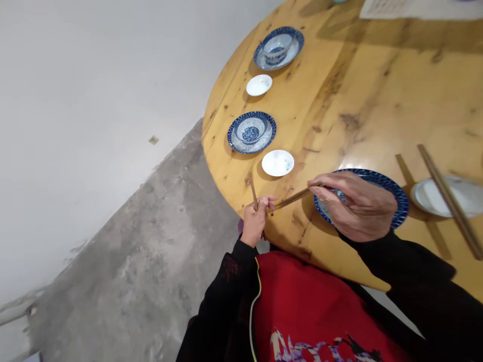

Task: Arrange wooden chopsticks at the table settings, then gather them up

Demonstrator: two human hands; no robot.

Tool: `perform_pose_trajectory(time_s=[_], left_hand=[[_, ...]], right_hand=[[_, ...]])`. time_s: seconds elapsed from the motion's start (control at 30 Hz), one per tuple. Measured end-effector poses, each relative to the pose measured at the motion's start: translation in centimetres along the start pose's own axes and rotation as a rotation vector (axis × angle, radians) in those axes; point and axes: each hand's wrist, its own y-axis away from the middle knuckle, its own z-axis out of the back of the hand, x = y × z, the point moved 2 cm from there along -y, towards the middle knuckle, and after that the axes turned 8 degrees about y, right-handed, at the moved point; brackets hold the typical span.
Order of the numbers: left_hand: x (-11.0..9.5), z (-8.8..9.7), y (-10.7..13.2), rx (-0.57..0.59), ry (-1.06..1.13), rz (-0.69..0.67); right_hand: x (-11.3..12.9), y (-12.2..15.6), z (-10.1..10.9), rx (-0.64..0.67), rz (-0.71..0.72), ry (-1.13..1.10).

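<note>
At the table's near left edge, my left hand (pixel 256 218) is closed round wooden chopsticks (pixel 253 192), whose ends stick up above the fingers. My right hand (pixel 356 206) pinches more chopsticks (pixel 294 197) at one end. Their other end points left, close to my left fingers. Beneath my right hand lies a blue-rimmed plate (pixel 400 201), partly hidden by the hand. Up and to the left of that hand is a small white dish (pixel 278 163). How many chopsticks each hand holds I cannot tell.
A round wooden table (pixel 350 120) fills the right. Farther along its left edge are a blue-patterned plate with a bowl (pixel 251 131), another white dish (pixel 259 85) and another stacked bowl (pixel 278 48). Chopsticks (pixel 449 196) rest across a white dish (pixel 422 198) at right. Concrete floor (pixel 151 261) lies left.
</note>
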Motion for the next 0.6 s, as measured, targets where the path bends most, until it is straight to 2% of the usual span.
perform_pose_trajectory(time_s=[0.13, 0.33, 0.6], left_hand=[[-0.3, 0.9, -1.7, 0.069, -0.04, 0.013], [-0.5, 2.1, -4.3, 0.22, -0.073, -0.061], [-1.5, 3.4, -6.6, 0.408, -0.146, -0.077]], right_hand=[[0.8, -0.3, -0.3, -0.042, -0.017, 0.094], [1.3, -0.4, -1.4, -0.065, -0.206, 0.18], [1.3, 0.8, -2.5, -0.169, -0.268, 0.2]])
